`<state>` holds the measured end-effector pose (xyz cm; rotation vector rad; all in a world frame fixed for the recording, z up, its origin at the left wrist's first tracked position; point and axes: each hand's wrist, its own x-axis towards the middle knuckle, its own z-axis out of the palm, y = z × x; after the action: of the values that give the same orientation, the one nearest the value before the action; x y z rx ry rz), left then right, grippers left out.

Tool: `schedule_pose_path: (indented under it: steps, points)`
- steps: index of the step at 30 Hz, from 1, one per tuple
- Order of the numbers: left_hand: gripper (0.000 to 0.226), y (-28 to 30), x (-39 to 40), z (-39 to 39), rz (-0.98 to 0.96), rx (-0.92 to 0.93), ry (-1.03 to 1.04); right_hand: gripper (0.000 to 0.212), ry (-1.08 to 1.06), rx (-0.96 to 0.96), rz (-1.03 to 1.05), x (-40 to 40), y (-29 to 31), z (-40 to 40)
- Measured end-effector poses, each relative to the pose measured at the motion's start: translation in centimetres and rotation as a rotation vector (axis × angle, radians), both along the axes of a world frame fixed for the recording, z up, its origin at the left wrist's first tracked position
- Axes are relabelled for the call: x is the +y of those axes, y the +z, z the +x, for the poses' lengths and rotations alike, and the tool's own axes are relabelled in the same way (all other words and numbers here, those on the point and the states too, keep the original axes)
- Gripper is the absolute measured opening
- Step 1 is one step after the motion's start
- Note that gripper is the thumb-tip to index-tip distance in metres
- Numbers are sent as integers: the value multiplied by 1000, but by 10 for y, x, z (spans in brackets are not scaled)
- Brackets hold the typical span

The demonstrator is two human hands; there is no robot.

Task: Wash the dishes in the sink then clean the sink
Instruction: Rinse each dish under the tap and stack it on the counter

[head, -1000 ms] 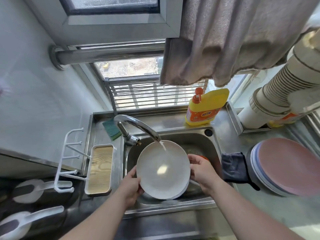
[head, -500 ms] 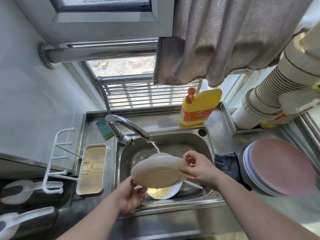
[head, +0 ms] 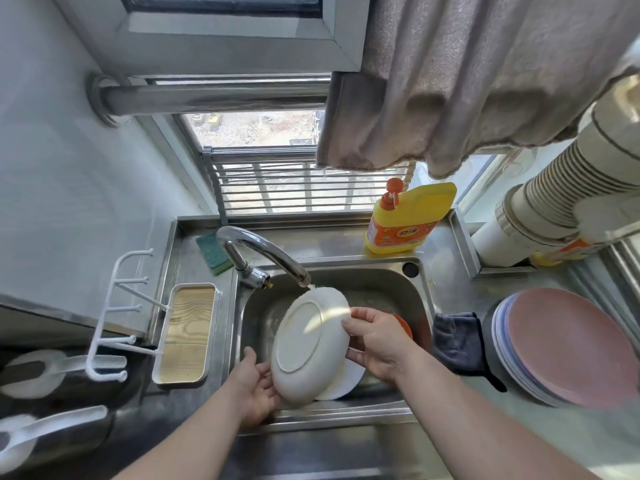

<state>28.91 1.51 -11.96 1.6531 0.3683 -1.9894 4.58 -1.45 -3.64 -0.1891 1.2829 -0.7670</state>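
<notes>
The right hand (head: 375, 344) grips the rim of a round white ceramic plate (head: 308, 344), tilted underside-up under the curved chrome tap (head: 266, 252); the left hand (head: 256, 389) cups its lower edge with relaxed fingers; below them, the steel sink (head: 415, 292) holds another white plate (head: 346, 382) and an orange dish (head: 403, 327).

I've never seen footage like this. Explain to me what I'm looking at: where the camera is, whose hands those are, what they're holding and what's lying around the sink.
There is no machine here. The camera sits on a person's head and looks down at their own bare hands over a steel sink. The left hand supports the lower edge of a white plate, and the right hand grips its right edge. The plate is turned underside up beneath the running faucet. Another white dish lies in the sink below it. Around the sink: a green sponge, a yellow detergent bottle, a dark cloth and stacked plates on the right.
</notes>
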Motion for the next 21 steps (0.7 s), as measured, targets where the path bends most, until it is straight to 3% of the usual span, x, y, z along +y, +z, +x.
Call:
schedule_pose_path:
  steps: [2, 7, 13, 21]
  points:
    - [72, -7, -2, 6, -2, 33, 93, 28, -90, -40, 34, -6, 2, 4]
    - [26, 0, -12, 19, -63, 116, 325, 28, -241, -136, 113, -15, 3, 2]
    - [21, 34, -25, 7, -152, 119, 349, 28, -358, -298, 133, -4, -3, -13]
    - [21, 46, -28, -29, -260, 114, 224, 33, -454, -278, 227, 28, -21, -17]
